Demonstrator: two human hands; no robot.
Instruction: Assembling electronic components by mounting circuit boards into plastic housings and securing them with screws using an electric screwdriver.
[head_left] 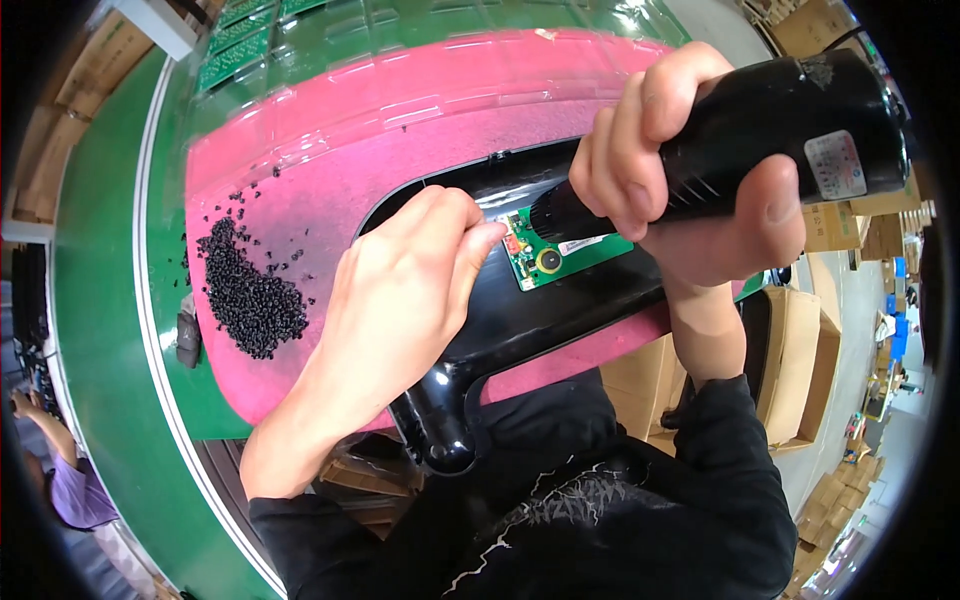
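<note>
Lying on the pink mat [330, 130], a black shell [540, 310] holds a small green board [560, 258]. The right hand [690, 170] squeezes a black power screwdriver [780, 135] tight, tip on the board. The left hand [400, 290] pinches at the board's edge, likely holding a screw; next it needs steady, straight pushing. Black screws [250, 295] sit nearby.

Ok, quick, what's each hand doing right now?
Left hand: fingers pinched at the green circuit board on the black housing; whether it holds anything cannot be told.
Right hand: closed around the black power screwdriver.
</note>
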